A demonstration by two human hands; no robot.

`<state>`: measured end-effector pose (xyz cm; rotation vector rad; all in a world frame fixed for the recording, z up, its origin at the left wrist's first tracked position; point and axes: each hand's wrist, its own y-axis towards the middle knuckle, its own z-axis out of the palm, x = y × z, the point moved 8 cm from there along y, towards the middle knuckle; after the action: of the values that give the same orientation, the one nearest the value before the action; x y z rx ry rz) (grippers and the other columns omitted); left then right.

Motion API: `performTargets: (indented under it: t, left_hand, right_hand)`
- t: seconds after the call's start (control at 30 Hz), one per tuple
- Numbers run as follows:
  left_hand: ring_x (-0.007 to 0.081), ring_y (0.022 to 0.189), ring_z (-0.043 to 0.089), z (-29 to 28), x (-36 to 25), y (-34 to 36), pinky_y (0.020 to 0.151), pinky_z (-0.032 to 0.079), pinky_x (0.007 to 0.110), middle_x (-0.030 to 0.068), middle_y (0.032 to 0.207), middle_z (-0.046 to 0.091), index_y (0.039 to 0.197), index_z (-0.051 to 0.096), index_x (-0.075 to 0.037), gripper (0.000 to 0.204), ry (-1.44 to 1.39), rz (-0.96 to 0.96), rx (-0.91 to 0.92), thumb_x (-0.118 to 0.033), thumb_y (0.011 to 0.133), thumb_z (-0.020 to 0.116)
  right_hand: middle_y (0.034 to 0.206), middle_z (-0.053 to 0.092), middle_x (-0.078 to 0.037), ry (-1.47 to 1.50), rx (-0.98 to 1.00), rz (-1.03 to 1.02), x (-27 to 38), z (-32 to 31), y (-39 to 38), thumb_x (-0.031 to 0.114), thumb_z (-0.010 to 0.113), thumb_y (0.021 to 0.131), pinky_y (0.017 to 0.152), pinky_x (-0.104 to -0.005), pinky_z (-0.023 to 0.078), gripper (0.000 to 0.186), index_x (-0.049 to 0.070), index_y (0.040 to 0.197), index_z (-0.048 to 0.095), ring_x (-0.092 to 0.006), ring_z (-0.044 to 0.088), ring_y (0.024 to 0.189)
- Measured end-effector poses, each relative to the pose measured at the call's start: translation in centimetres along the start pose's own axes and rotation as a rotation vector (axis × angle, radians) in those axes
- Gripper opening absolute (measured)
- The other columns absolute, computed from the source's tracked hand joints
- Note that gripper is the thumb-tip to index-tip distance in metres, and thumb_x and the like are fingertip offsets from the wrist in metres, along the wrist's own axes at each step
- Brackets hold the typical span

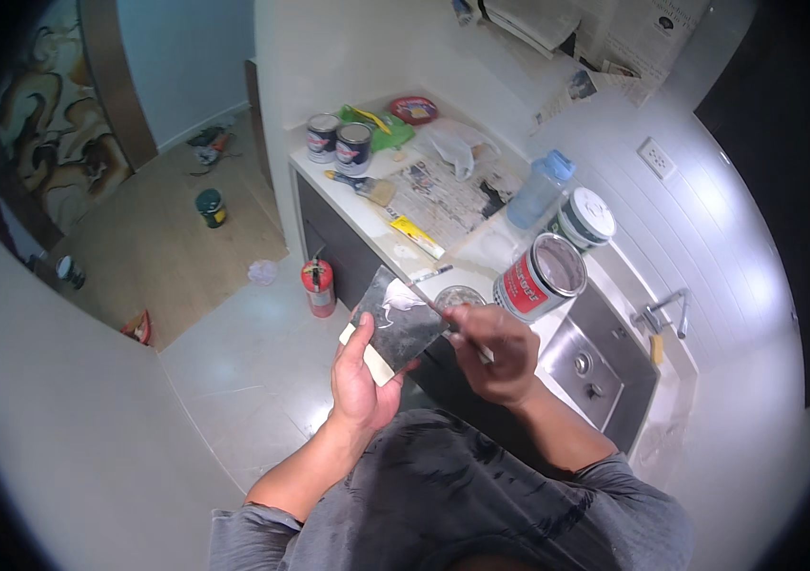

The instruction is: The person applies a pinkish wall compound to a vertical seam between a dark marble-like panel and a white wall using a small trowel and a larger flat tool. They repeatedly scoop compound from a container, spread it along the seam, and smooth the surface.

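Observation:
My left hand (363, 385) grips a wide putty scraper, a dark grey blade (409, 344) with a cream handle strip (367, 355) along its near edge. A patch of pale pinkish-white paste (405, 296) sits on the far part of the blade. My right hand (498, 354) is closed around a slim stick-like tool (428, 302), whose tip reaches the paste; its exact kind is unclear. Just past that hand stands a large open paint can (525, 288) with a red label. A round open tin (459, 295) is partly hidden behind the right hand.
The counter holds newspaper (433, 195), a yellow tube (417, 236), a paintbrush (362, 187), two small cans (353, 149), a blue water jug (540, 190) and a white-lidded tub (584, 217). A steel sink (605, 357) lies right. On the floor stands a fire extinguisher (318, 287).

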<state>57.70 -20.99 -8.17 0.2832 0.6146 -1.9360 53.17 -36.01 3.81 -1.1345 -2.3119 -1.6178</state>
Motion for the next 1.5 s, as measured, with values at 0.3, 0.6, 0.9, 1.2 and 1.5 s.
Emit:
performTargets:
  t: [0.3,0.6,0.9,1.2,1.5]
  left_hand:
    - [0.0218,0.089,0.078,2.7,6.6,-7.6,0.052,0.063,0.032,0.0090,0.119,0.072,0.146,0.052,-0.012,0.040,-0.009,0.214,0.074,-0.031,0.112,0.053]
    - [0.0283,0.107,0.076,0.1,10.5,-20.0,0.069,0.069,0.042,0.0165,0.130,0.068,0.153,0.045,-0.005,0.047,0.219,0.743,-0.188,-0.033,0.115,0.048]
    - [0.0249,0.106,0.074,-3.6,17.2,-30.4,0.080,0.066,0.042,0.0156,0.131,0.066,0.158,0.041,-0.002,0.053,0.108,0.867,-0.397,-0.032,0.116,0.050]
    - [0.0321,0.121,0.070,-9.6,20.7,-48.1,0.085,0.067,0.049,0.0201,0.143,0.060,0.160,0.033,-0.004,0.052,0.035,0.920,-0.541,-0.021,0.113,0.046]
    - [0.0304,0.128,0.066,-13.2,23.4,-57.6,0.102,0.059,0.046,0.0172,0.145,0.060,0.161,0.035,-0.003,0.052,0.067,0.983,-0.699,-0.023,0.115,0.050]
  right_hand:
    - [0.118,0.073,-0.002,-0.255,0.331,-0.462,0.3,-5.7,-2.6,0.003,0.074,0.073,0.072,-0.0378,0.057,0.056,0.022,0.125,0.081,-0.0253,0.069,0.090]
    - [0.123,0.076,-0.007,0.400,0.370,0.370,-6.4,-9.3,-9.0,-0.005,0.073,0.091,0.097,-0.0380,0.057,0.055,0.008,0.144,0.067,-0.0236,0.073,0.109]
    - [0.131,0.069,-0.012,1.368,0.247,1.329,0.4,-5.2,-23.3,0.019,0.068,0.102,0.107,-0.0412,0.056,0.052,0.001,0.148,0.055,-0.0245,0.071,0.118]
    - [0.128,0.064,-0.013,1.454,0.771,1.144,19.1,-1.1,-28.9,0.016,0.066,0.102,0.104,-0.0403,0.057,0.055,0.001,0.150,0.044,-0.0233,0.068,0.118]
    - [0.127,0.066,-0.008,1.295,0.994,1.103,29.1,0.6,-35.5,0.012,0.078,0.091,0.104,-0.0372,0.054,0.059,0.005,0.144,0.052,-0.0212,0.067,0.118]
